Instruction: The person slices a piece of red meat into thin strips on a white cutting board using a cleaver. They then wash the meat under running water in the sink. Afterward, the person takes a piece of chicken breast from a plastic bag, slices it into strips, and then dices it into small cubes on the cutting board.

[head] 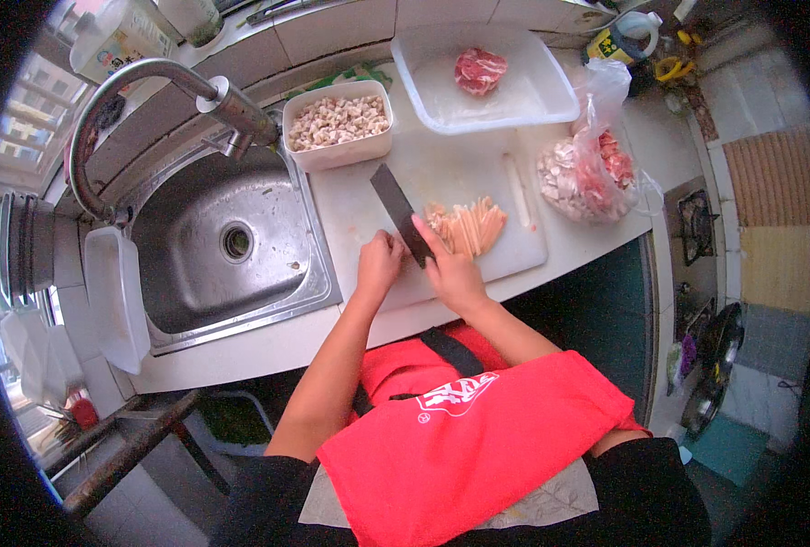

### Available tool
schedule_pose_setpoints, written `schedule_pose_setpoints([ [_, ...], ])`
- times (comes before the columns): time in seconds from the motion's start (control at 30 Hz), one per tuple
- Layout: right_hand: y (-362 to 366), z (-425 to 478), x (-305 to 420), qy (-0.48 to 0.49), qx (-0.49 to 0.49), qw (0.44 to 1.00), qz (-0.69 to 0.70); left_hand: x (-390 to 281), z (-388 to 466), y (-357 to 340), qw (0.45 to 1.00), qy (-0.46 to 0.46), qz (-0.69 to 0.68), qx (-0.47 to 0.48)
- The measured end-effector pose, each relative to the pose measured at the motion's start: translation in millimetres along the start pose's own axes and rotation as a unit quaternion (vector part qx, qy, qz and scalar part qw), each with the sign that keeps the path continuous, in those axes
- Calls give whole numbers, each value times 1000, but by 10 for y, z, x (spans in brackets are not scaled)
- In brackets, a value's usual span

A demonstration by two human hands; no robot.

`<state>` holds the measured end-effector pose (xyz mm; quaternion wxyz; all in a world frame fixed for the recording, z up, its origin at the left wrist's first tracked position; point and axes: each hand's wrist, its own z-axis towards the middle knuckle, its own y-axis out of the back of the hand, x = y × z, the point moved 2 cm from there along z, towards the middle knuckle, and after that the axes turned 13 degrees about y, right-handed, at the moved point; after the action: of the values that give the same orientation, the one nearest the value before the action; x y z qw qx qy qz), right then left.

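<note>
My right hand (456, 279) grips a dark-bladed kitchen knife (399, 206), its index finger laid along the blade. The blade slants up and left across a white cutting board (357, 208). My left hand (379, 265) is curled on the board just left of the blade; whether anything lies under its fingers is hidden. To the right of the knife lies a pile of thin, pale orange food strips (475, 227). Beyond the board's far left stands a white plastic tub (340, 156) filled with diced pale meat (340, 123).
A translucent bin (424, 113) holding a red meat piece (480, 70) stands at the back. Right of the board sits a plastic bag of cut meat (586, 181). On the left are a steel sink (193, 184), a curved faucet (135, 68) and an upright plastic container (114, 294).
</note>
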<state>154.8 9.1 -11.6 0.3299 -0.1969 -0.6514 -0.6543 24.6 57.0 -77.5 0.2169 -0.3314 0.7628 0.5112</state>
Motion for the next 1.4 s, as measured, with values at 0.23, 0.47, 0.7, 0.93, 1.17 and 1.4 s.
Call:
schedule_pose_setpoints([
  [0.23,455,-331,59,-108,14,994,-22,-49,-22,0,998,22,-61,18],
  [0.47,770,-589,-192,-175,-20,966,-191,-69,-190,-126,995,-73,-28,-65],
  [0.7,433,-677,-274,-216,-20,955,-203,-340,-355,-507,974,-200,27,-105],
  [0.93,110,-501,28,-172,-27,979,-103,-273,-235,-559,978,-196,-18,-70],
  [1.17,374,-696,-111,-200,-66,974,-83,-673,-358,-472,979,-168,22,-112],
  [1.4,486,-756,-226,-210,-85,973,-39,-543,-180,-722,953,-238,170,-77],
])
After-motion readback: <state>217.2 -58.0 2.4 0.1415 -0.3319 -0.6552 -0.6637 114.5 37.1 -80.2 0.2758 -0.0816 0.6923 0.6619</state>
